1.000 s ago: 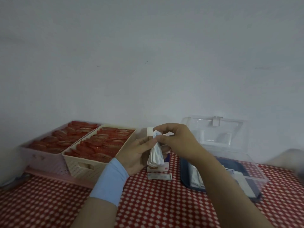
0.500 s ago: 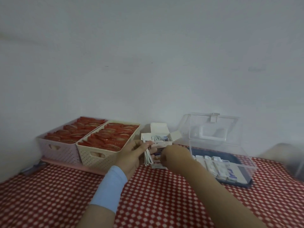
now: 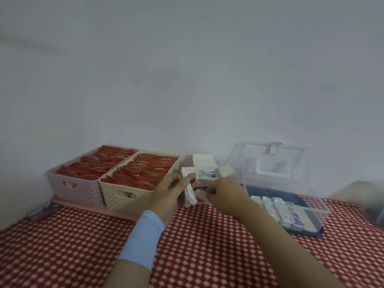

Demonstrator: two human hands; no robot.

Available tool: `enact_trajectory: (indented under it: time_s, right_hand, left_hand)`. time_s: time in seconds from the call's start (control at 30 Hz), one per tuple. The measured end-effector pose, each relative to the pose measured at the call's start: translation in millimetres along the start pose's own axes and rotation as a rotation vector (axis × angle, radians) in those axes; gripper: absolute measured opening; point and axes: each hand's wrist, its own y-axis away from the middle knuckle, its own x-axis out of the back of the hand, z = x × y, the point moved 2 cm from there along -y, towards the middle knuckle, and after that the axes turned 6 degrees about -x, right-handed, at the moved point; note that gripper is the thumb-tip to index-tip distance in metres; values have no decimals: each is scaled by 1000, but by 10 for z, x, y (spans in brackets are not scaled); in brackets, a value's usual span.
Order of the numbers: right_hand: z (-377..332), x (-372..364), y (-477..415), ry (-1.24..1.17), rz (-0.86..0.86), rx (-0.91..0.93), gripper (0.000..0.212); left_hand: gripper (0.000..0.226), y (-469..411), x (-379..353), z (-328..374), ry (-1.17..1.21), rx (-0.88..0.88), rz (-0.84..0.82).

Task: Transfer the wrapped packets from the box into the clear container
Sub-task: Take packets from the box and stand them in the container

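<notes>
A small white box (image 3: 204,163) stands open at the back of the table, with wrapped packets showing inside. My left hand (image 3: 171,189) grips a stack of white wrapped packets (image 3: 190,197) upright just in front of the box. My right hand (image 3: 223,187) is blurred; its curled fingertips reach a small packet (image 3: 200,190) lying at the foot of the box. Whether it pinches that packet is unclear. The clear container (image 3: 315,201) sits to the right with its lid (image 3: 270,165) raised, and several packets (image 3: 278,212) lie on its blue floor.
Two perforated baskets, pink (image 3: 76,189) and cream (image 3: 126,196), hold red sachets at the back left on a pink tray. A red-and-white checked cloth (image 3: 207,246) covers the table. A white wall stands right behind. A blurred grey object (image 3: 372,200) sits at the right edge.
Both hands have come down from a raised position to table height. My right hand left the top of the packet stack and moved down to the foot of the box.
</notes>
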Motion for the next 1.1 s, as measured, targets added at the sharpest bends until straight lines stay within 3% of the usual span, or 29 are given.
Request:
enact_trajectory:
  time_s: [0.1,0.2,0.27,0.33,0.5,0.8,0.93,1.0,1.1]
  right_hand:
    - [74,314,155,-356,110,-22,20]
    - [90,528,299,-706,210,-49,9]
    - [39,574,372,-933,134,-46,8]
    - [10,563,434,-1007,45,-52,10]
    - [71,538,453,-925,89,-51,7]
    - [397,799,650,-483,374,146,26]
    - [598,899,763,-282,263,391,43]
    - [693,906,755,-177,284,417,50]
    - [827,964,744,-210,330,416,46]
  left_hand:
    - [42,-2,-19,35,12,-71,48]
    - [41,-4,-73,31,11,-118,55]
    - [38,-18,-95,11,23,-106,43]
    - [31,-19,-186,-11,38,-69,-9]
    - [48,29,-422,-67,0,-17,-88]
    - [42,38,-819,-84,61,94,-119]
    - [42,25,-1107,-95,130,105,-203]
    - [37,33,-1252,-136,150,136,-243]
    - [33,33,-1453,-208,175,141,-285]
